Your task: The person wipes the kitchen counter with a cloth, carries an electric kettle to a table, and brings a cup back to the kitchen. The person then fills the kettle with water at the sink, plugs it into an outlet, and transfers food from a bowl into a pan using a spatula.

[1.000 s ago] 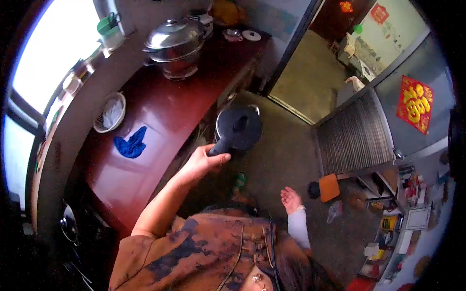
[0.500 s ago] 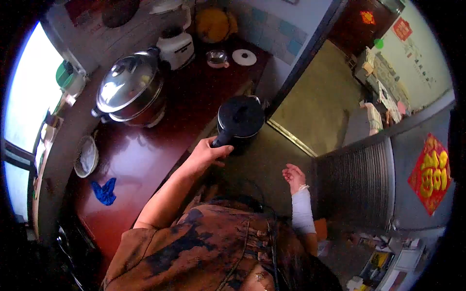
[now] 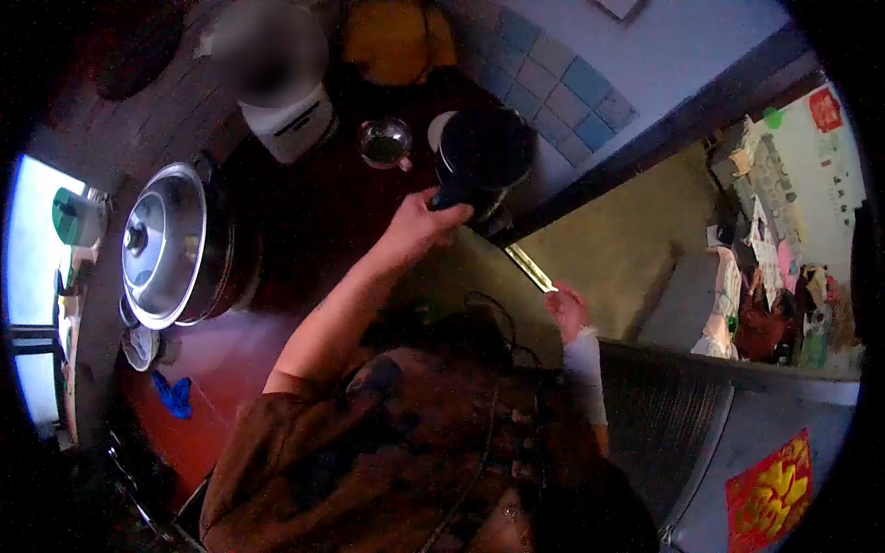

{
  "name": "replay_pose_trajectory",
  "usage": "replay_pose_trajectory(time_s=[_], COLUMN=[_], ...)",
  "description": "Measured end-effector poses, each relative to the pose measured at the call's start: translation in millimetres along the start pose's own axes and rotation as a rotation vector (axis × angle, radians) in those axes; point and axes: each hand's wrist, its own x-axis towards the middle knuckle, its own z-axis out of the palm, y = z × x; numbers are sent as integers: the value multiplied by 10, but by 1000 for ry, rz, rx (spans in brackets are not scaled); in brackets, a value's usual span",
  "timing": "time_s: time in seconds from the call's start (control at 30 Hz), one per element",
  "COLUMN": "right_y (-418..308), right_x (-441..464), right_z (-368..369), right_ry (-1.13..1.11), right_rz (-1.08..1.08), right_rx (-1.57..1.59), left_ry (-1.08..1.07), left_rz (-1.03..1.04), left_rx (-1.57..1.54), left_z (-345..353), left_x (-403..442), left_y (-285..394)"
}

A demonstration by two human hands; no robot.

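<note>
My left hand point(image 3: 427, 224) is closed around the black handle of a kettle point(image 3: 486, 152). The kettle has a dark round top and is seen from above, over the far right end of the dark red counter point(image 3: 207, 433). Whether its base touches the counter is hidden. Just left of it are a white lid point(image 3: 437, 131), partly covered by the kettle, and a small shiny metal bowl point(image 3: 385, 143). My right hand point(image 3: 567, 311) hangs in the air by the doorway, fingers loosely bent and apart, with nothing visible in it. A white sleeve or wrap covers that forearm.
A large steamer pot with a domed glass lid point(image 3: 175, 244) stands on the counter at left. Below it are a bowl point(image 3: 140, 347) and a blue cloth point(image 3: 172, 394). A white appliance point(image 3: 290, 124) stands behind. The door frame point(image 3: 659, 120) rises close to the kettle's right.
My left hand has carried the kettle away from my body, from beside the counter edge to the counter's far end. My right hand has risen slightly. The camera view has turned.
</note>
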Motion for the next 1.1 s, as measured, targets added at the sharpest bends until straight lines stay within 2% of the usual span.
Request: replay_pose_trajectory(time_s=[0.03, 0.07, 0.17, 0.2, 0.33, 0.4, 0.63, 0.7, 0.83, 0.9, 0.93, 0.97, 1.0, 1.03, 1.1], right_y=[-110, -117, -299, -451, -1071, -1176, -1546, -1433, -1044, -1061, -1058, -1066, -1079, -1092, -1070], right_x=[105, 336, 933, 1080, 1541, 1822, 2224, 2344, 2988, 3118, 3187, 3225, 3285, 3323, 3374], right_z=[19, -82, 3, 86, 475, 558, 986, 1061, 1144, 1325, 1373, 1434, 1501, 1588, 1683], right_ry=[-38, -204, -109, -122, -276, -347, -415, -443, -559, -582, -589, -594, -601, -608, -616], right_rz=[-50, -73, 14, 27, 5, -18, 126, 88, 44, 28, 27, 23, 18, 16, 19], right_rx=[-14, 74, 1, -2, -48, -102, -189, -147, -288, -325, -342, -358, -372, -387, -398], left_ry=[60, 56, 170, 166, 273, 311, 434, 340, 369, 259, 271, 285, 298, 314, 187], left_rz=[-5, -60, 20, 71, 46, 6, -27, -153, -128, -205, -207, -81, 46, 52, -137], left_rx=[-18, -18, -79, -87, -102, -94, -135, -130, -121, 116, 108, 149, 192, 182, 139], left_z=[47, 44, 152, 141, 146, 153, 259, 361, 375, 298, 304, 277, 291, 244, 266], left_x=[94, 229, 673, 881, 1354, 1476, 1447, 1374, 1367, 1378, 1434, 1533, 1560, 1567, 1446], left_y=[132, 214, 288, 222, 177, 158, 263, 423, 319, 356, 147, -209, -249, -267, 90])
